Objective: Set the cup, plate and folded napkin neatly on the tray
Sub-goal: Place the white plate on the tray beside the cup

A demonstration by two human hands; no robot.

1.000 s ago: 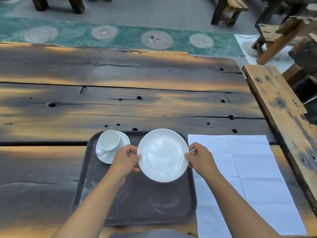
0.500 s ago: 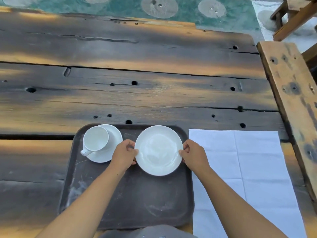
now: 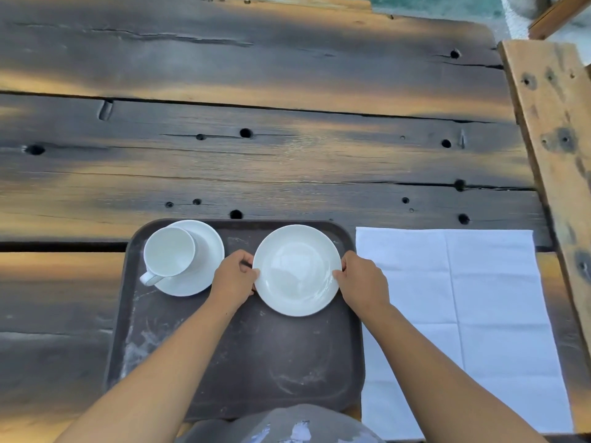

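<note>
I am looking down at the dark tray [image 3: 198,372] on the wooden surface [image 3: 287,161]. The cup [image 3: 169,254] is already on the tray. It sits on a small saucer [image 3: 204,251] in the far left corner, with its handle pointing toward me.

The plate [image 3: 296,270] is on the far right part of the tray, just beside the saucer but not touching it. My left hand [image 3: 235,279] has its grip pinched on the plate's left edge. My right hand [image 3: 363,279] has its grip pinched on the right edge. I think the plate is resting flat on the tray, but I cannot be sure it is all the way down, because from up here I cannot see under it.

So two things look nearly done: the cup is in place, and the plate only needs me to let go.

The napkin [image 3: 463,314] is the big job left. It lies on the surface to the right of the tray, not on it. It is spread out wide, with only crease lines showing, so it still needs folding. The near half of the tray is bare, and I think the folded napkin could go there.
</note>
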